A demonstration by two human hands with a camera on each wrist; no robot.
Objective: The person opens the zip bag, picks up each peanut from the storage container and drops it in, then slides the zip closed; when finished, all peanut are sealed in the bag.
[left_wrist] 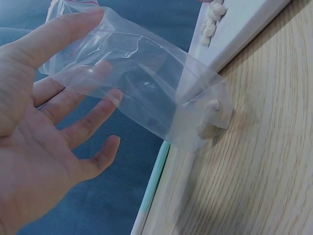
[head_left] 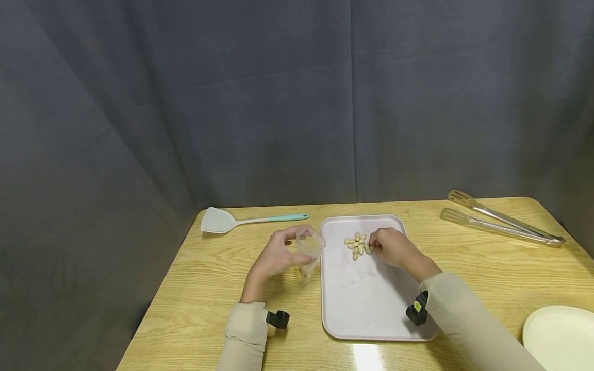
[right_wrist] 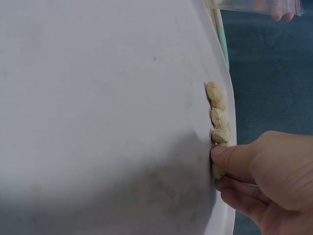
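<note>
My left hand holds a clear zip bag by its mouth, left of the tray, thumb and fingers spread apart at the opening. At the bottom of the bag lie one or two peanuts, blurred by the plastic. Over the upper part of the pale tray, my right hand pinches a peanut between thumb and fingers, low at the tray's surface. Several other unshelled peanuts lie in a small cluster just left of those fingertips.
A spatula with a turquoise handle lies at the table's back left. Metal tongs rest at the back right, their arms spread. A cream plate sits at the front right. Behind the wooden table hangs a dark curtain.
</note>
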